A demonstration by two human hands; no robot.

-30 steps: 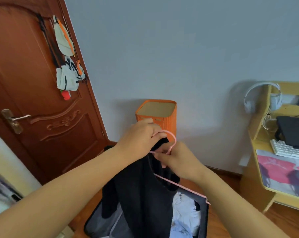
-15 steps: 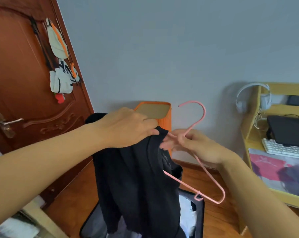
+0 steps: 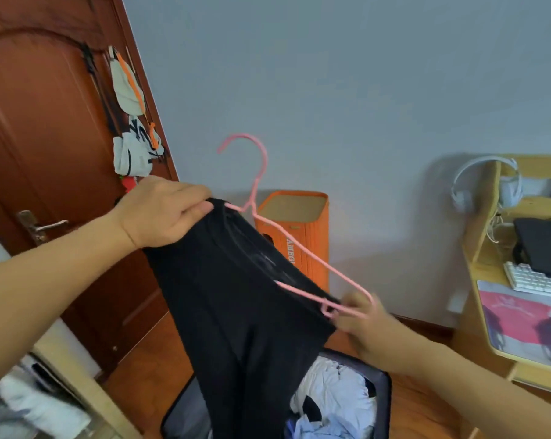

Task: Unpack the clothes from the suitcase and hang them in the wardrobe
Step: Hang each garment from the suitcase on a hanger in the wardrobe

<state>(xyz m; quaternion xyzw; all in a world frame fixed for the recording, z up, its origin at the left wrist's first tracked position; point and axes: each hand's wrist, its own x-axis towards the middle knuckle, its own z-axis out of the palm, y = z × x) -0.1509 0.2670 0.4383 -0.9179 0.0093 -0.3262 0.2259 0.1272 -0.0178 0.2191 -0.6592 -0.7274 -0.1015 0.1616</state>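
Head view: left hand (image 3: 160, 213) pinches black garment (image 3: 236, 312) at collar, blurred right hand (image 3: 362, 324) grips pink hanger (image 3: 258, 198) low end, above open suitcase (image 3: 383, 403); cloth soft, limp, light, so best held at shoulders.

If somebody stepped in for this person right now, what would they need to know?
Left hand grips the black garment at one shoulder.
Right hand, blurred, seems to pinch the low end of the pink hanger.
The hanger is partly inside the garment, hook up.
The suitcase below holds more clothes.
Left: seat the garment, hang it, unpack the rest. No wardrobe in view.
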